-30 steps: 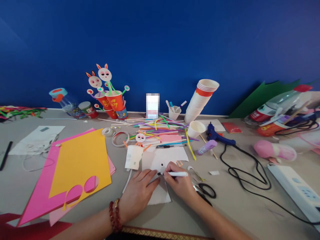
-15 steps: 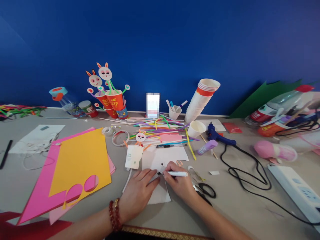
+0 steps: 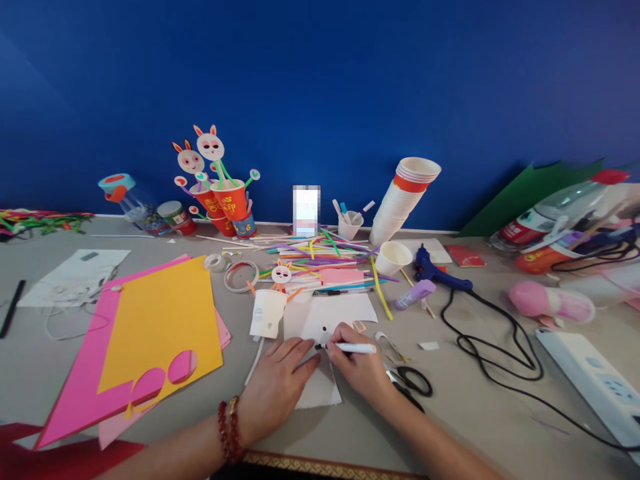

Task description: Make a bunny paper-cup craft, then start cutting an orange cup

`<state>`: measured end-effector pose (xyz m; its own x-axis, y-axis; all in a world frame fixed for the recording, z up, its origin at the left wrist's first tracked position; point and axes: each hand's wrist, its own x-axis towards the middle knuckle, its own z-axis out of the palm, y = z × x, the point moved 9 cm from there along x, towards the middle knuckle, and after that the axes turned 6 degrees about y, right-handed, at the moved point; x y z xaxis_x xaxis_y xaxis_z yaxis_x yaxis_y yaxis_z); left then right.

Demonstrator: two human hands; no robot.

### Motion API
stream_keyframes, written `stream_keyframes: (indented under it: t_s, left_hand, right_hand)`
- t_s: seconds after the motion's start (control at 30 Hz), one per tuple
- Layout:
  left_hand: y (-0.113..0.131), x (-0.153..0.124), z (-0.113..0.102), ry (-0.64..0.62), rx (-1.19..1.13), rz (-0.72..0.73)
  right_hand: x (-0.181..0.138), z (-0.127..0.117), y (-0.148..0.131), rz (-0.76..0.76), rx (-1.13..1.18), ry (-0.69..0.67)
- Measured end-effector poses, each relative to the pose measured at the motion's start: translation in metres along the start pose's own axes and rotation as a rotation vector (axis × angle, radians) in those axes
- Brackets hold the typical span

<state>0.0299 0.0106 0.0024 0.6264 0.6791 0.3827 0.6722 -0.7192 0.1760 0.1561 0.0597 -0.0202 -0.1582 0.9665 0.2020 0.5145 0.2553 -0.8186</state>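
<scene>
A white marker pen (image 3: 357, 348) is pinched in my right hand (image 3: 357, 363), its dark tip down on the white paper (image 3: 315, 390). Small black marks (image 3: 324, 329) show on that paper near the tip. My left hand (image 3: 280, 373) lies flat with its fingers stretched over the paper's left part, pressing on it. Just beyond my left fingers stands a white paper cup (image 3: 269, 313) with a rabbit face (image 3: 281, 273) and orange arms at its top. Black-handled scissors (image 3: 413, 383) lie right of my right hand, partly hidden by it.
Yellow card (image 3: 165, 320) over pink card lies at left. Pipe cleaners (image 3: 325, 250) spread across the back centre. A leaning cup stack (image 3: 403, 203), a blue glue gun (image 3: 440, 272) with a looping cord, a purple glue stick (image 3: 415, 294) and a power strip (image 3: 593, 380) are at right.
</scene>
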Motion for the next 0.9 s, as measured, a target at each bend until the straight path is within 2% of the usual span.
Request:
stream_keyframes:
  t_s: [0.9]
  left_hand:
    - [-0.0013, -0.001, 0.0021, -0.021, -0.017, -0.008]
  right_hand:
    - [-0.0024, 0.0033, 0.0026, 0.011, 0.011, -0.023]
